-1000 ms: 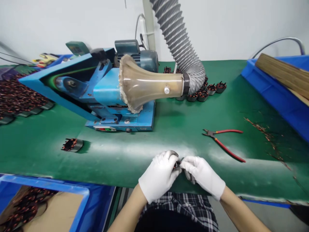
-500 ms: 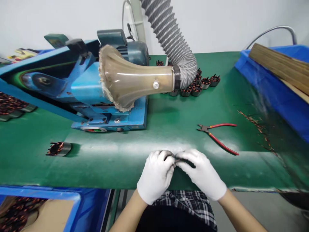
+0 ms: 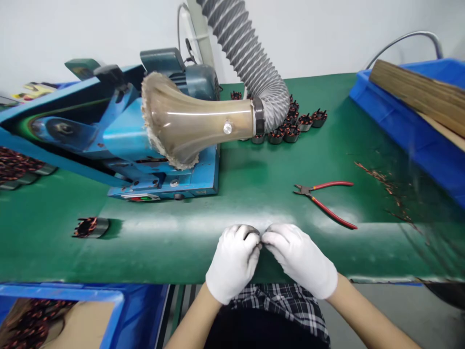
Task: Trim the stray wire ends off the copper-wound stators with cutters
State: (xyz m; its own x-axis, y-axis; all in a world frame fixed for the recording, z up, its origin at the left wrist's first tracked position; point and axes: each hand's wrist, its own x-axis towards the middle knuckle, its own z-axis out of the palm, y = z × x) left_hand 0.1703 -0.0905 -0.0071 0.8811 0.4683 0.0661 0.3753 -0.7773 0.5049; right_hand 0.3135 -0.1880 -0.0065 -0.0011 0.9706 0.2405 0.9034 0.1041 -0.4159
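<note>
Both hands wear white gloves and meet over the near edge of the green table [image 3: 254, 203]. My left hand [image 3: 234, 261] is closed round a small dark metal stator [image 3: 251, 230], of which only the top rim shows. My right hand [image 3: 300, 259] pinches at the same part from the right, fingertips touching it. A second stator with copper windings [image 3: 90, 227] lies alone on the table far to the left. Red-handled pliers [image 3: 325, 201] lie open on the table to the right of my hands.
A blue belt machine [image 3: 119, 140] with a tan suction funnel [image 3: 192, 123] and grey ribbed hose [image 3: 250, 63] stands at the back left. Several stators [image 3: 294, 126] cluster behind the hose. Blue bins stand at right [image 3: 407, 126] and lower left [image 3: 65, 310]. Copper wire scraps [image 3: 385, 182] litter the right side.
The view has shifted so that everything sits further left and lower. My hands have closed tighter together round the stator, hiding more of it.
</note>
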